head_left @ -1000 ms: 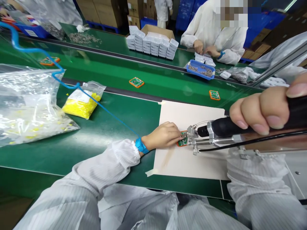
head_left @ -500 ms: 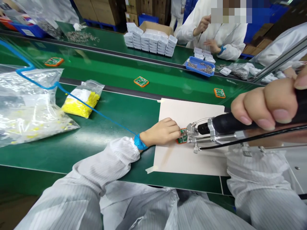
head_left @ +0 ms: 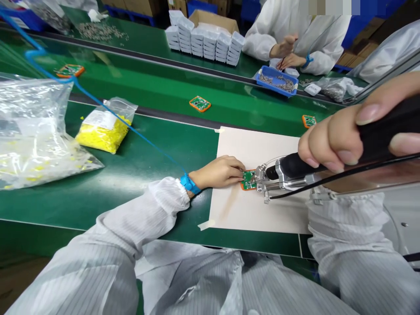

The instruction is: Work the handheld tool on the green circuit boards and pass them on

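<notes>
A green circuit board in an orange frame point(head_left: 248, 184) lies on the white sheet point(head_left: 262, 214) taped to the bench. My left hand point(head_left: 223, 172), with a blue wrist strap, grips the left edge of this board, fingers bent and close together. From the right, my right hand point(head_left: 334, 135) is wrapped round the black body of an electric screwdriver point(head_left: 293, 168), held nearly level. The screwdriver's metal head point(head_left: 261, 177) is over the right part of the board and hides it. Whether the tip touches the board cannot be made out.
A bag of yellow parts point(head_left: 104, 129) and a larger clear bag point(head_left: 42, 153) lie left. Beyond, the green belt carries several boards, one orange-framed board point(head_left: 200, 103) mid-belt. Across it, a co-worker's hands point(head_left: 290, 54) are near a blue tray point(head_left: 277, 82) and stacked white cases point(head_left: 203, 43).
My left fingers have drawn back to the left, uncovering more of the board. The belt boards have shifted right. The co-worker's hands have come together lower, by the blue tray. The view has tilted slightly.
</notes>
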The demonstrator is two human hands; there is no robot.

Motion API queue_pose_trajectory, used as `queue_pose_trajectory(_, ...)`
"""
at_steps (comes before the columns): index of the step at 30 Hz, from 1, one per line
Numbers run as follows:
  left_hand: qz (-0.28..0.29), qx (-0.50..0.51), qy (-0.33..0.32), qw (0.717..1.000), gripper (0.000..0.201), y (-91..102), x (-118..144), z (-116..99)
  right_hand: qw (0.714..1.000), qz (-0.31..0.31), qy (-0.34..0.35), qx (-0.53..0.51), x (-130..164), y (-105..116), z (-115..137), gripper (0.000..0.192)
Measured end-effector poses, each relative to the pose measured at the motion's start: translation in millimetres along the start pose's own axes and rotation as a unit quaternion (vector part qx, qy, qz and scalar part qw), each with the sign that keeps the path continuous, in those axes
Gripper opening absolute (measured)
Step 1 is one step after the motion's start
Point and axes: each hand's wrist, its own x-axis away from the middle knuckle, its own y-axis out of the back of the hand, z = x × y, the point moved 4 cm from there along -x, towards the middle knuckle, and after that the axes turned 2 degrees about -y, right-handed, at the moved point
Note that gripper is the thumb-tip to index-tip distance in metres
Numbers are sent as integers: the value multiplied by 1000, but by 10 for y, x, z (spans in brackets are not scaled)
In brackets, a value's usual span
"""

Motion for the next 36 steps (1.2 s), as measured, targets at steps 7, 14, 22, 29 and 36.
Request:
queue_pose_trajectory(7, 12, 5, 17, 1000, 19, -37, -1, 50, 997, 46, 46, 50, -47, -68, -12, 17)
queue_pose_trajectory(14, 18, -2, 4, 1000, 19, -44, 2, 53, 985, 139, -35, 98, -120, -7, 33, 20)
queue_pose_trajectory(22, 10, 12, 23, 1000, 18, -28, -15, 39, 984, 129, -42, 117, -105, 14, 80, 20)
queue_pose_trajectory(29, 14, -10, 2, 1000, 19, -34, -3, 48, 993, 88, 49, 64, -88, -71, -63, 16)
queue_pose_trajectory(36, 29, -4, 27, 999, 16, -9, -26, 30, 992, 90, -14, 86, -49, -281, -114, 14)
